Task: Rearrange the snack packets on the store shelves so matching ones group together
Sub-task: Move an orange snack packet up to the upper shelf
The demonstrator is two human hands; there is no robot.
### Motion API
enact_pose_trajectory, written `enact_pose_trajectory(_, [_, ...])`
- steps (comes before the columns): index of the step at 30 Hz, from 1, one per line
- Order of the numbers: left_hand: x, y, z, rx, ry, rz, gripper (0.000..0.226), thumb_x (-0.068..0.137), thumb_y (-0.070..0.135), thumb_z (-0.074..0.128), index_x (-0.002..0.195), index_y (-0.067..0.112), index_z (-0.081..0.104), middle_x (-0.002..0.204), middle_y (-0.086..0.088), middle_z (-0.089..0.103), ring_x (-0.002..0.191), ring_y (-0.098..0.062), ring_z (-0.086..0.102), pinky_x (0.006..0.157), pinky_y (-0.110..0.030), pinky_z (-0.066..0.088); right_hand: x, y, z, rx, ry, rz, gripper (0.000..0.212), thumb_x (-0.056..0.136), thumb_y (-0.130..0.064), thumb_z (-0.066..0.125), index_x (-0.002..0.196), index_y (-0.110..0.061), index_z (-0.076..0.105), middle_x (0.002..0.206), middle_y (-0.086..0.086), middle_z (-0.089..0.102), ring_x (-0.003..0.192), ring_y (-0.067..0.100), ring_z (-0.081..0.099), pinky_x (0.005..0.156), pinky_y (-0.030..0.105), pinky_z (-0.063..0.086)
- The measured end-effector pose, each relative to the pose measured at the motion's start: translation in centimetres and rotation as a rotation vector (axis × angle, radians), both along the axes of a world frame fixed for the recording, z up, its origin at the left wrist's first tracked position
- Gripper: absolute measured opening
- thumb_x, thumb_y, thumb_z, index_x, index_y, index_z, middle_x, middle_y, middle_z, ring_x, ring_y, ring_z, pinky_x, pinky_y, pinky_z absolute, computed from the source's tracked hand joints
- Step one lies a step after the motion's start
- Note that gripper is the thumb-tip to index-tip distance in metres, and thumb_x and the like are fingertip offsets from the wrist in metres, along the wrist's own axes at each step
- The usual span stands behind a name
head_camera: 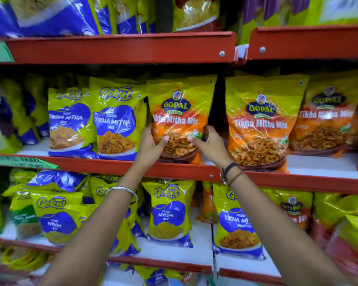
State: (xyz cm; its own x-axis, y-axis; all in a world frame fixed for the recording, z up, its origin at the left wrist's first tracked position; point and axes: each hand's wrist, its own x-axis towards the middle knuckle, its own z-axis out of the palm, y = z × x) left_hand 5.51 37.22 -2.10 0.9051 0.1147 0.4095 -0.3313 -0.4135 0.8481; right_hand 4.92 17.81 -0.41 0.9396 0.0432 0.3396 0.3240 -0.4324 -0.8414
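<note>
Fingers first: my left hand (153, 141) wraps the left edge of the orange packet (179, 118), thumb pressed on its front over the printed snack bowl. My right hand (210, 144) clasps the right edge, thumb on the front too, the rest curled behind. Both hands are clamped on that one bag, and it stands upright on the middle shelf (112, 163).

Where does it sit? Just beside the blue-and-green packet (117, 122) on its left, touching or nearly so. On its right there's a dark gap, then a matching orange packet (258, 122), with another behind that one. So I judge this bag belongs rightwards with its twins.

How it handles: the film is glossy and crinkled, catching glare, so I expect it slick and soft. It looks puffed and light, and the fried mix inside is surely brittle. I'd keep the hold low on both side edges, squeeze gently, and slide rather than crush.

Below, the lower shelf (163, 263) carries a jumble of more packets, mostly blue-and-green with an orange one or two among them.
</note>
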Motion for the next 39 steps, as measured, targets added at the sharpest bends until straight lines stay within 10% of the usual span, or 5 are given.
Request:
enact_pose_trajectory(10, [0.0, 1.4, -1.5, -0.103, 0.021, 0.002, 0.052, 0.077, 0.025, 0.076, 0.122, 0.012, 0.053, 0.116, -0.007, 0.065, 0.101, -0.011, 0.062, 0.092, -0.035, 0.052, -0.7, 0.7, -1.9, 0.195, -0.058, -0.028, 0.059, 0.077, -0.036, 0.075, 0.129, -0.016, 0.054, 0.126, 0.004, 0.065, 0.116, 0.016, 0.060, 0.102, 0.043, 0.049])
enact_pose_trajectory(19, [-7.7, -4.0, 0.2, -0.308, -0.167, 0.019, 0.052, 0.069, 0.008, 0.080, 0.116, 0.017, 0.059, 0.101, 0.010, 0.067, 0.089, 0.013, 0.063, 0.077, -0.007, 0.048, -6.6, -3.6, -0.3, 0.495, -0.146, -0.051, 0.049, 0.078, 0.003, 0.071, 0.119, -0.017, 0.051, 0.106, -0.014, 0.061, 0.088, -0.017, 0.061, 0.076, 0.008, 0.050])
enact_pose_trajectory(24, [-11.4, -7.8, -1.1, -0.271, -0.079, -0.026, 0.037, 0.060, 0.031, 0.082, 0.092, 0.041, 0.067, 0.094, 0.007, 0.074, 0.091, -0.012, 0.071, 0.086, -0.039, 0.056, -9.8, -8.5, -1.9, 0.592, -0.078, -0.084, 0.053, 0.079, 0.000, 0.070, 0.128, -0.007, 0.052, 0.112, -0.001, 0.063, 0.092, -0.004, 0.063, 0.075, 0.010, 0.052])
enact_pose_trajectory(31, [-15.4, -14.0, -4.5, -0.246, 0.129, -0.060, 0.042, 0.065, 0.018, 0.084, 0.103, 0.024, 0.067, 0.100, 0.000, 0.074, 0.092, -0.010, 0.070, 0.089, -0.042, 0.056, -14.3, -14.3, -7.3, 0.598, 0.036, -0.169, 0.033, 0.080, 0.002, 0.068, 0.107, -0.017, 0.064, 0.081, -0.018, 0.075, 0.074, -0.008, 0.067, 0.065, 0.009, 0.050])
enact_pose_trajectory(39, [-17.0, -18.6, -7.5, -0.173, 0.269, -0.024, 0.076, 0.048, 0.054, 0.082, 0.114, 0.019, 0.066, 0.111, -0.004, 0.073, 0.102, -0.017, 0.068, 0.093, -0.047, 0.054, -16.7, -19.1, -10.5, 0.624, 0.123, -0.221, 0.058, 0.079, -0.005, 0.072, 0.132, -0.002, 0.050, 0.132, 0.016, 0.056, 0.101, 0.005, 0.060, 0.083, 0.018, 0.048])
